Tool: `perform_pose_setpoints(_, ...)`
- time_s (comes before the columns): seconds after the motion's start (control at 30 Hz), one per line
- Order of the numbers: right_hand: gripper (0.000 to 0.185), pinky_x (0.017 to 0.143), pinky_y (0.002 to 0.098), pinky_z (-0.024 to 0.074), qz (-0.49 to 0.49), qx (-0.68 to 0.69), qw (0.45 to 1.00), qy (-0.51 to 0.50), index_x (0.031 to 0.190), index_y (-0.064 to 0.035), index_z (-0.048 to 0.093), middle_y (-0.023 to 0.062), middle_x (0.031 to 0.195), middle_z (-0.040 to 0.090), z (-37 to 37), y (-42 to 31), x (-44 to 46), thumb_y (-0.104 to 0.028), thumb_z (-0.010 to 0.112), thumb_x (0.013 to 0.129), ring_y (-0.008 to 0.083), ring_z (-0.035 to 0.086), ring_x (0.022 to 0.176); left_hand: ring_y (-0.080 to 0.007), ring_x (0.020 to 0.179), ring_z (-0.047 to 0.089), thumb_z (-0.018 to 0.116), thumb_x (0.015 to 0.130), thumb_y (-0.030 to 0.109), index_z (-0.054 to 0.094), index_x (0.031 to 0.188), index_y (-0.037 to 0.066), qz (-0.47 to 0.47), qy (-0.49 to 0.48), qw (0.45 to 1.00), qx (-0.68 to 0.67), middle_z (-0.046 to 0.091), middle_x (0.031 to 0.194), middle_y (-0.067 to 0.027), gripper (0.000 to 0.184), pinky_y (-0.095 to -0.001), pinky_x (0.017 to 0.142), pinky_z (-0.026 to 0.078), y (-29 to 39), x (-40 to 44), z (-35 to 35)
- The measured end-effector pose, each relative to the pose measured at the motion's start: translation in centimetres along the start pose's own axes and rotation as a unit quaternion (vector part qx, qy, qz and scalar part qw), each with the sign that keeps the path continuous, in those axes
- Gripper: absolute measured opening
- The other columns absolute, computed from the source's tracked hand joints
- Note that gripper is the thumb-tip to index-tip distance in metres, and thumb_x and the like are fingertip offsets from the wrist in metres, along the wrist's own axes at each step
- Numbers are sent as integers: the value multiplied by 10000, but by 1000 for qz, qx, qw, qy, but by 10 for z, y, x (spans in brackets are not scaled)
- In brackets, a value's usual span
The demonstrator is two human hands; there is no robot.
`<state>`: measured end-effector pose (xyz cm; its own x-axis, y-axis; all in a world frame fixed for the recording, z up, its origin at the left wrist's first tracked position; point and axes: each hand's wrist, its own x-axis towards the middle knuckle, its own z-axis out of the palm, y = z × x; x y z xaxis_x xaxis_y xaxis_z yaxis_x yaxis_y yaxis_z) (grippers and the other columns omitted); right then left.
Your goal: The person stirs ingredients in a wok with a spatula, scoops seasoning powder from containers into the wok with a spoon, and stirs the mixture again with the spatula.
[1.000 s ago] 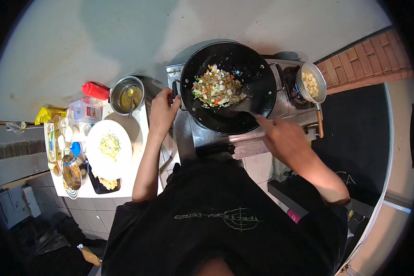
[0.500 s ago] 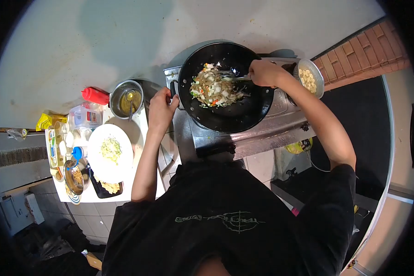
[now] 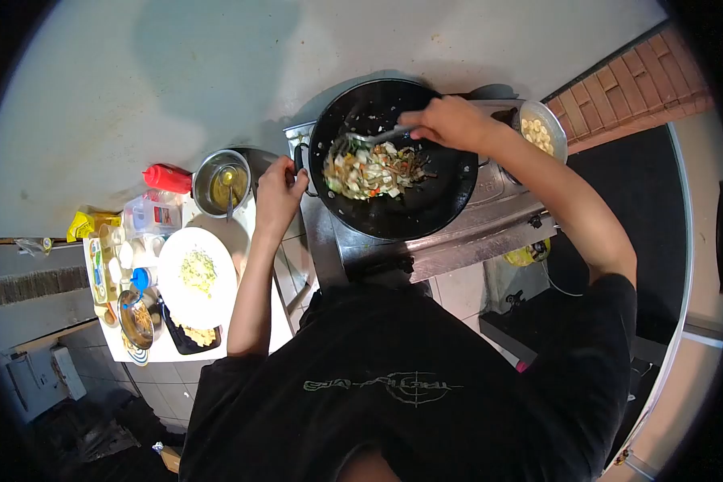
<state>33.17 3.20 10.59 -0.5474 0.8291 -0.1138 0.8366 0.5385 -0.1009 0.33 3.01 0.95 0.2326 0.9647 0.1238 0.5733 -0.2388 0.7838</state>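
Note:
A black wok [image 3: 426, 205] sits on the metal stove, with chopped vegetables [image 3: 377, 170] in white, green and orange heaped in its left half. My left hand [image 3: 279, 193] is closed at the wok's left side handle [image 3: 300, 161]. Over the wok's right side, my right hand [image 3: 450, 123] grips the handle of a metal spatula [image 3: 381, 135]. The spatula's head reaches the upper left of the food, where it is partly hidden and smeared by motion.
A metal stove [image 3: 450, 261] carries the wok; a strainer of pale pieces [image 3: 548, 132] is at its right. On the white table stand a pot with a ladle [image 3: 217, 213], a red bottle [image 3: 167, 177], a large white plate [image 3: 193, 309], a smaller pan [image 3: 135, 319] and a black tray [image 3: 183, 344].
My right hand has moved left and slightly up with the spatula. The spatula's head is further left, and the vegetables have shifted in the wok. My left hand stays at the handle.

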Motion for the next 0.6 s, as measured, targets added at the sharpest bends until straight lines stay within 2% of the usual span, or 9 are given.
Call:
perform_pose_setpoints(0.13, 247, 673, 487, 501, 3, -11, 1000, -9, 1130, -165, 645, 176, 710, 634, -45, -19, -31, -236, 593, 899, 378, 641, 755, -299, 592, 541, 662, 819, 145, 543, 836, -31, 2, 13, 1000, 1, 554, 677, -163, 213, -402, 584, 433, -1, -2, 0)
perform_pose_setpoints(0.3, 178, 750, 471, 527, 192, -165, 967, -10, 951, -21, 704, 223, 774, 654, -66, -15, -35, -133, 624, 839, 388, 662, 811, -303, 594, 540, 662, 820, 153, 541, 837, -35, -10, 14, 1000, -9, 551, 678, -168, 224, -407, 588, 432, -6, 1, 5)
perform_pose_setpoints(0.33, 177, 767, 471, 533, 254, -106, 957, -91, 886, 5, 706, 226, 822, 673, -67, -17, -24, -133, 619, 819, 386, 662, 831, -304, 594, 540, 663, 819, 155, 540, 836, -37, -9, 16, 1000, -5, 549, 677, -169, 228, -408, 589, 432, -6, 1, 5)
perform_pose_setpoints(0.37, 177, 767, 471, 533, 257, -105, 957, -89, 886, 5, 706, 226, 822, 673, -53, -13, -17, -133, 619, 819, 386, 662, 831, -304, 594, 540, 663, 819, 155, 540, 836, -37, -6, 14, 1000, -4, 549, 677, -169, 228, -408, 589, 432, -4, 1, 4)
perform_pose_setpoints(0.47, 251, 740, 447, 540, 239, -82, 951, -178, 926, 17, 702, 215, 841, 687, -14, -10, -5, -197, 611, 832, 357, 675, 804, -302, 590, 535, 664, 816, 153, 536, 826, -37, -7, 18, 1000, -4, 549, 670, -169, 229, -407, 587, 430, -1, 0, 3)
perform_pose_setpoints(0.5, 285, 741, 431, 538, 312, 72, 926, -200, 955, 21, 699, 213, 844, 687, -15, -22, -7, -223, 610, 836, 343, 676, 797, -298, 587, 533, 664, 816, 152, 536, 821, -36, -12, 16, 1000, -4, 549, 667, -168, 227, -406, 587, 429, 0, 0, 3)
perform_pose_setpoints(0.53, 319, 742, 414, 537, 374, 223, 874, -217, 983, 24, 695, 210, 846, 688, -17, -32, -8, -249, 609, 841, 329, 677, 791, -294, 584, 530, 663, 815, 150, 535, 815, -35, -18, 15, 1000, -6, 548, 663, -167, 225, -405, 586, 428, 0, -1, 3)
perform_pose_setpoints(0.57, 342, 787, 388, 518, 297, 268, 906, -141, 1017, 24, 687, 218, 907, 683, 14, -18, -24, -268, 613, 855, 313, 666, 833, -294, 584, 530, 663, 815, 150, 535, 815, -35, -21, 21, 1000, -7, 548, 663, -167, 225, -405, 586, 428, 0, -1, 2)
perform_pose_setpoints(0.6, 314, 733, 393, 541, 224, 293, 927, -66, 1055, -15, 687, 211, 927, 689, 42, -9, -39, -231, 580, 854, 345, 682, 792, -290, 583, 529, 662, 815, 150, 536, 811, -34, -30, 12, 999, -20, 548, 661, -166, 224, -402, 585, 427, 0, -1, 2)
